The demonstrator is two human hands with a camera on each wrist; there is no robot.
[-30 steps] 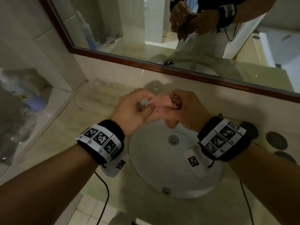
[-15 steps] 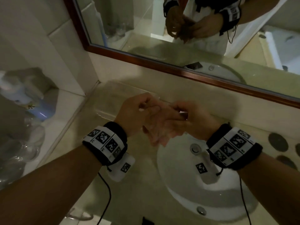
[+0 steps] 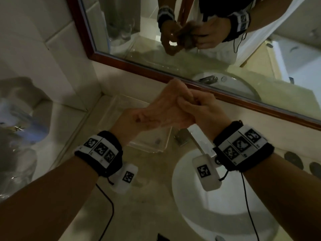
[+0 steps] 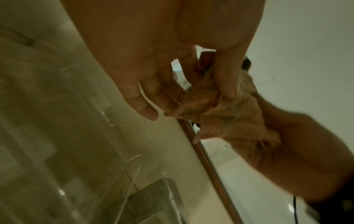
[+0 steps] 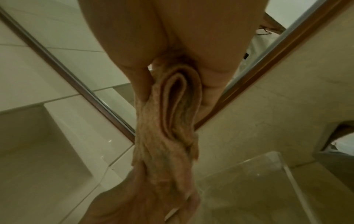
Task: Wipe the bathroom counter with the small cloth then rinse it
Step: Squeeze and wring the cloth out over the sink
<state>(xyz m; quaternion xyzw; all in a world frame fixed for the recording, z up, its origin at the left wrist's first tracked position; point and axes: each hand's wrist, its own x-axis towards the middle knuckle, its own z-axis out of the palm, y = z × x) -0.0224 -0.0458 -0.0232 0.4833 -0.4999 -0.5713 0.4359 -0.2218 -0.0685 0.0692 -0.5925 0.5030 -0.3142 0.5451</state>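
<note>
The small pink cloth (image 4: 226, 112) is bunched into a folded strip (image 5: 172, 121) and stretched between both hands. My left hand (image 3: 166, 105) pinches one end between thumb and fingers (image 4: 172, 104). My right hand (image 3: 203, 108) grips the other end, its fingers curled round it. The hands are pressed together in the air, above the beige counter (image 3: 139, 197), left of the white sink (image 3: 225, 214) and close to the mirror. In the head view the hands hide nearly all of the cloth.
A chrome faucet (image 3: 199, 138) reaches over the basin under my right wrist. A clear plastic tray (image 3: 163, 148) lies on the counter below my left hand. The wood-framed mirror (image 3: 139, 65) runs along the back. Dark pebbles (image 3: 293, 160) sit at the right, a wall niche with bottles (image 3: 17, 115) at the left.
Both hands have carried the cloth from over the basin to the left and up toward the mirror. They still hold it between them.
</note>
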